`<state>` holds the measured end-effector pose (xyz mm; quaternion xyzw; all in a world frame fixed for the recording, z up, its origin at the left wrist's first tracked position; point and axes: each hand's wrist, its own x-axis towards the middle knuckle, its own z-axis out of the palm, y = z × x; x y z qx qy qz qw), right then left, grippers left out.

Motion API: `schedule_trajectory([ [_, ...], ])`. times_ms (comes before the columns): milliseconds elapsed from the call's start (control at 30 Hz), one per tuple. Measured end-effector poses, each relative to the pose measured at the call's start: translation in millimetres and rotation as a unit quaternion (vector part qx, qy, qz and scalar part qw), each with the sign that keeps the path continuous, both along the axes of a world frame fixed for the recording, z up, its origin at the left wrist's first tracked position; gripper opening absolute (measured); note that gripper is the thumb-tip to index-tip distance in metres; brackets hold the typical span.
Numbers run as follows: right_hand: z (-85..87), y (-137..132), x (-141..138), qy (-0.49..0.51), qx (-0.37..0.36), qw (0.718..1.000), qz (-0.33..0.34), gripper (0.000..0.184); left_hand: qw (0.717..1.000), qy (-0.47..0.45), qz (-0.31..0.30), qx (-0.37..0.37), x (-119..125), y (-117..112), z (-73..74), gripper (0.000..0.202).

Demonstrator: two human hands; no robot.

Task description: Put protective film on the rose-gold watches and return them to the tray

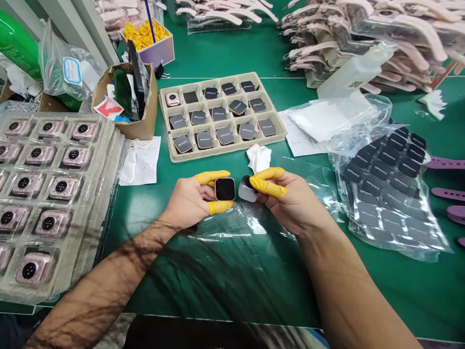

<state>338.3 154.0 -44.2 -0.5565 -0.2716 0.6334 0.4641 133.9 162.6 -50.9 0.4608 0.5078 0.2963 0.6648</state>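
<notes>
My left hand (187,201), with yellow finger cots on the thumb and forefinger, pinches a rose-gold smartwatch body (224,189) by its sides, black screen facing up. Just to its right, my right hand (286,198), also wearing yellow cots, pinches a grey printed pad (247,190), possibly a screen film. The pad and watch are close but appear apart. A white wipe (259,158) lies just beyond my hands. Farther back stands a pulp tray (221,151) holding rows of dark pads, with one watch (173,99) in its far left cell.
Crumpled clear plastic (250,228) lies under my hands on the green mat (225,63). Blister trays of watches (47,194) fill the left side, beside a cardboard box (143,116). A bag of pads (385,184) sits right, and stacks of pink straps (345,43) stand behind it.
</notes>
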Motion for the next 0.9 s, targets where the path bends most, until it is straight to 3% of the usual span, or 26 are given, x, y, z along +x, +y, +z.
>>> schedule_trajectory([
  [167,1.2,1,-1,-0.014,0.015,1.000,0.015,0.032,1.000,0.010,-0.005,0.010,1,0,-0.2,0.071],
  [267,4.3,-2,-1,-0.048,0.078,0.995,0.044,0.027,1.000,0.011,-0.009,0.021,1,0,-1.8,0.072],
  [367,9.4,-8,-1,-0.059,0.146,0.976,0.151,0.020,0.999,0.017,-0.010,0.031,0,0,-3.4,0.072],
  [433,12.6,-13,-3,-0.040,0.140,0.958,0.249,0.015,0.999,0.017,-0.018,0.038,-1,0,-3.4,0.070],
  [500,15.0,-16,-5,-0.032,0.111,0.947,0.301,0.012,0.998,0.021,-0.028,0.055,-1,0,-2.9,0.066],
  [600,17.2,-16,-5,-0.048,0.103,0.954,0.278,0.013,0.996,0.039,-0.028,0.071,-2,1,-3.0,0.064],
  [767,17.6,-15,-1,-0.086,0.169,0.956,0.224,0.012,0.997,0.044,-0.011,0.062,-2,1,-4.8,0.064],
  [900,13.4,-19,-6,-0.072,0.189,0.941,0.272,0.010,0.996,0.047,-0.011,0.070,-1,0,-4.1,0.060],
])
